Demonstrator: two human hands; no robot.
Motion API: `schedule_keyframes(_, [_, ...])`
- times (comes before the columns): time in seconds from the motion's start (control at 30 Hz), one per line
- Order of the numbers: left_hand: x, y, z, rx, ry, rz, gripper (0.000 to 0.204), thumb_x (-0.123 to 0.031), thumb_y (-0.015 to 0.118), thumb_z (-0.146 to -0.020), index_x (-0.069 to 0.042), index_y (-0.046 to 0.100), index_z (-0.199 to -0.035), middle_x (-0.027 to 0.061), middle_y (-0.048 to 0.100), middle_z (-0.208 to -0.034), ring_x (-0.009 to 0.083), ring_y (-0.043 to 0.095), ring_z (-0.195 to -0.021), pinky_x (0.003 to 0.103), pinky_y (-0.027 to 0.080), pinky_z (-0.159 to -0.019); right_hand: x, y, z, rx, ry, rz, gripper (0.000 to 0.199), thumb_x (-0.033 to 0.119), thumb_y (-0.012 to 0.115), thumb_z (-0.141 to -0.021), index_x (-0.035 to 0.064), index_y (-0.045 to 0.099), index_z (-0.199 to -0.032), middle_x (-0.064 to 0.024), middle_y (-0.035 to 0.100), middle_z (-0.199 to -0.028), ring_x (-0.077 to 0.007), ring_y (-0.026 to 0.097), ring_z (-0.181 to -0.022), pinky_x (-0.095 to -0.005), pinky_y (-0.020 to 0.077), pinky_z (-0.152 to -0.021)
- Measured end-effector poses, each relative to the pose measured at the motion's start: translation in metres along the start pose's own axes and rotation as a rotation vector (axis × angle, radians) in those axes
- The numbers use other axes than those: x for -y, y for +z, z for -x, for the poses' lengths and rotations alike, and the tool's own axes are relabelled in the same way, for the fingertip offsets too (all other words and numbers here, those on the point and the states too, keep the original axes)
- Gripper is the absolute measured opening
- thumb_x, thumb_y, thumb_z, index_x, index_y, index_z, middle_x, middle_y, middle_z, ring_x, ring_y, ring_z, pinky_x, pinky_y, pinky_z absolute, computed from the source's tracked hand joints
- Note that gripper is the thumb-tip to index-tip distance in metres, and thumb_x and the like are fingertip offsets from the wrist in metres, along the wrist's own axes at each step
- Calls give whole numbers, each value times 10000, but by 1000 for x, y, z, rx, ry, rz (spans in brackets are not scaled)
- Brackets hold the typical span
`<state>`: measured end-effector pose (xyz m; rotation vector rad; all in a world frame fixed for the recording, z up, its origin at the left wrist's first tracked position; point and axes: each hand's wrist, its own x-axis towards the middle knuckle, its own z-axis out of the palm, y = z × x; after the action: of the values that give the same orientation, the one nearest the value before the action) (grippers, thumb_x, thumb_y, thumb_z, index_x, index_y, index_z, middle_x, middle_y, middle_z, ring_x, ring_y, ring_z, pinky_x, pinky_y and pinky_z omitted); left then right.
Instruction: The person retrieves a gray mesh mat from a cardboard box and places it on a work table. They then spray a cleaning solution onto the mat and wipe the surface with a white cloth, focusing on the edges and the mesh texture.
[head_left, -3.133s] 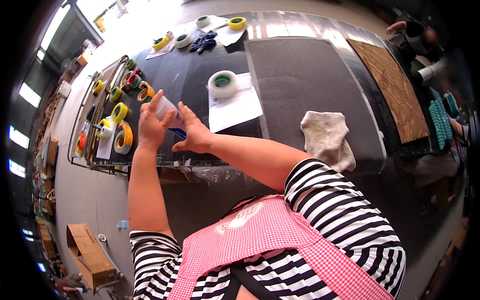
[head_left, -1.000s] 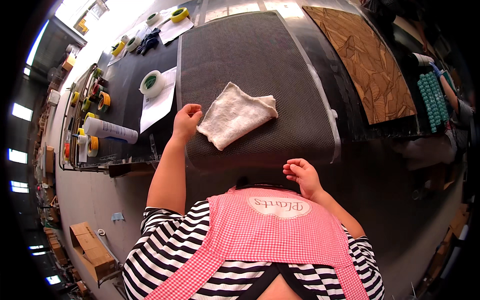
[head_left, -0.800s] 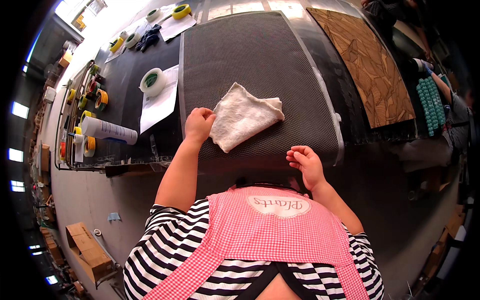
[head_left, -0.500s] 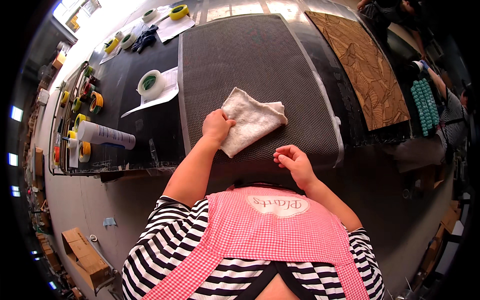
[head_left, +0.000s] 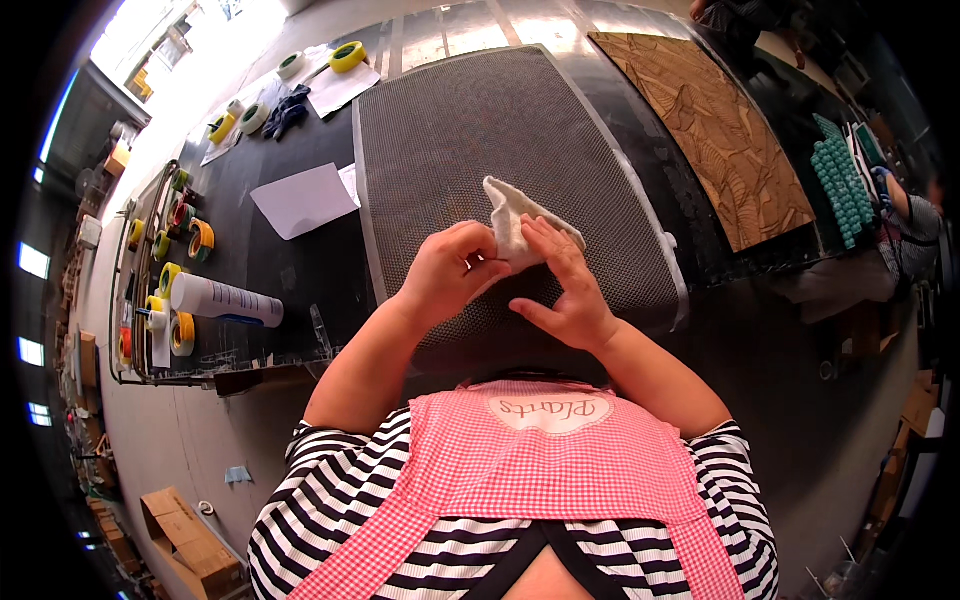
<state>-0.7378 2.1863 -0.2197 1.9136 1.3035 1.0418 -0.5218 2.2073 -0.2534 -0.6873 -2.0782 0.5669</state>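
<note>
A crumpled white cloth [head_left: 515, 212] is lifted off the dark mesh panel [head_left: 480, 130] in front of me. My left hand [head_left: 447, 272] grips its lower left part with closed fingers. My right hand [head_left: 562, 282] touches the cloth from the right, fingers spread along its edge and pinching it. Both hands hover over the near half of the mesh panel. My forearms rise from a striped shirt and pink checked apron.
Left of the panel lie a white tube [head_left: 226, 300], a wire rack [head_left: 131, 300] holding several tape rolls, and a white paper sheet [head_left: 303, 198]. More tape rolls and a dark glove sit at the back left. A carved brown board [head_left: 722, 125] lies to the right; another person is at the far right.
The cloth lay flat on the mesh with my left hand reaching it; now both hands have gathered it and lifted it closer to me. The tape roll on the paper is gone.
</note>
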Motion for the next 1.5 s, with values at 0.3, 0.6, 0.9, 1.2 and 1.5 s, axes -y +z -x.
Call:
schedule_keyframes(0.3, [-3,23,17,105,-58,778,256,174,572,-841,-64,501,-904,2,538,-968,92,554,-903,246,487,-810,27,18,24,-91,239,-637,785,214,789,-827,63,370,-1473,-149,537,-1340,-283,534,-1236,-362,424,-1047])
schedule_keyframes(0.6, [12,76,19,240,-128,743,224,177,570,-849,-39,553,-906,10,591,-952,98,585,-907,238,484,-831,29,-31,50,94,562,-391,414,53,601,-858,66,520,-1263,-173,675,-1059,-346,668,-977,-405,510,-854])
schedule_keyframes(0.9, [49,113,17,397,-231,641,134,81,583,-922,9,618,-1029,83,662,-1153,127,623,-1033,260,500,-925,-11,-75,216,-362,934,-692,418,-78,437,-771,58,579,-1140,-25,604,-1012,-125,570,-959,-267,471,-866])
schedule_keyframes(1.2, [100,118,17,343,-151,198,136,21,651,-883,2,621,-1014,104,667,-1097,181,651,-973,292,539,-834,-10,-131,397,-787,1258,-261,264,272,496,-959,49,585,-1070,-37,595,-994,-140,536,-925,-294,443,-853])
schedule_keyframes(1.5, [85,138,-6,347,-85,118,122,4,662,-862,-3,639,-982,117,663,-1100,215,664,-956,305,556,-821,-48,-204,341,-490,1132,355,166,149,567,-959,34,584,-1077,-110,654,-991,-230,621,-946,-348,480,-859])
